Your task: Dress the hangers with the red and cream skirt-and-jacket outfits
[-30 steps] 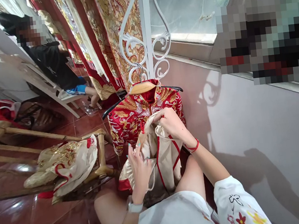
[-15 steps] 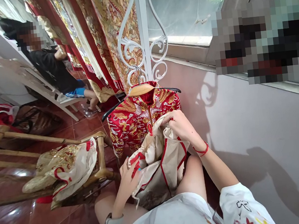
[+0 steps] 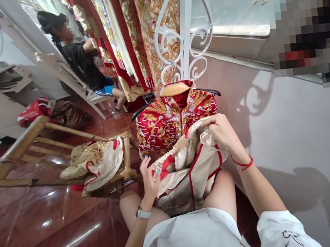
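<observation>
A cream skirt with red trim (image 3: 198, 175) and a gathered waistband hangs between my knees. My right hand (image 3: 223, 133), a red string bracelet on its wrist, grips the far right part of the waistband, with a cream drawstring near its fingers. At the left side of the waist, my left hand (image 3: 151, 180) is raised beside a red patch of cloth (image 3: 166, 167), its fingers apart. Just beyond the skirt hangs a red jacket with gold and silver embroidery (image 3: 164, 119) on a black-and-wood hanger (image 3: 175, 89). The skirt's lower part is hidden.
To the left, a bamboo chair (image 3: 39, 125) bears a folded cream and gold garment (image 3: 98, 160). A white scrolled metal rack (image 3: 184, 31) stands ahead, with embroidered garments (image 3: 133, 44) behind. A seated person (image 3: 82, 65) is at the back left. The wall (image 3: 301, 132) is close on my right.
My left hand has loosened from the waistband and lifted slightly, its fingers spreading. The right hand keeps its grip. My view has turned left, so the scene sits further right.
</observation>
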### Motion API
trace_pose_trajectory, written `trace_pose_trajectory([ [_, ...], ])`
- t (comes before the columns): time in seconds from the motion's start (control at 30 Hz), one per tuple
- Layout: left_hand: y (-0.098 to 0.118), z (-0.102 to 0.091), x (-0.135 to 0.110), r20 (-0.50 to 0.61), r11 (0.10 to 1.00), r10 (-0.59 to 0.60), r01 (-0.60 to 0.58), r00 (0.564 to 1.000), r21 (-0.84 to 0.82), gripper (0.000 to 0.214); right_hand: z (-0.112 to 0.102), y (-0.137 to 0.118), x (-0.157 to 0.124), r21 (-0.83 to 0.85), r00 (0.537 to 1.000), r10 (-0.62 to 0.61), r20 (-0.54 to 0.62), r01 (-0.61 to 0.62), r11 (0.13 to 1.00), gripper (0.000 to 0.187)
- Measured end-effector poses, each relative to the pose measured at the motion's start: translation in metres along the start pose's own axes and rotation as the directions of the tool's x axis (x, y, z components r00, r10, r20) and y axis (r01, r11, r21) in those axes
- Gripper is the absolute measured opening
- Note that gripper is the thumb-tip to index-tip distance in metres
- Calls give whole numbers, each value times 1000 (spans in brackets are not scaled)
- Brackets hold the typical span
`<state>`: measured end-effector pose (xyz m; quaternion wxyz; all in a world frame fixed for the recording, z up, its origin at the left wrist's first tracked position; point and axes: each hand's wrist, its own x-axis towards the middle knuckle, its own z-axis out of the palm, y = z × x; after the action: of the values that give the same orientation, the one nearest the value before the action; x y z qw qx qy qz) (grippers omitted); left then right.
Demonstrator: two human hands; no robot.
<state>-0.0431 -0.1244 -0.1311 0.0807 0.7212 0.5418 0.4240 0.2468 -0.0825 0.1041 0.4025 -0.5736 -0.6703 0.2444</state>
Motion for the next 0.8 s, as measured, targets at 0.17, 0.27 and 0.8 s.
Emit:
trace_pose_trajectory([
  [0.17, -17, 4, -17, 10, 995, -85, 86, 996, -54, 30, 4, -4, 3, 33, 1000, 3, 3, -3, 999, 39],
  [0.27, -10, 14, -14, 267, 998, -13, -5, 963, 67, 28, 7, -6, 3, 45, 1000, -7, 14, 6, 999, 43],
  [0.8, -31, -85, 153, 487, 937, -202, 24, 850, 348, 47, 0, 102, 38, -14, 999, 38, -10, -38, 999, 7],
])
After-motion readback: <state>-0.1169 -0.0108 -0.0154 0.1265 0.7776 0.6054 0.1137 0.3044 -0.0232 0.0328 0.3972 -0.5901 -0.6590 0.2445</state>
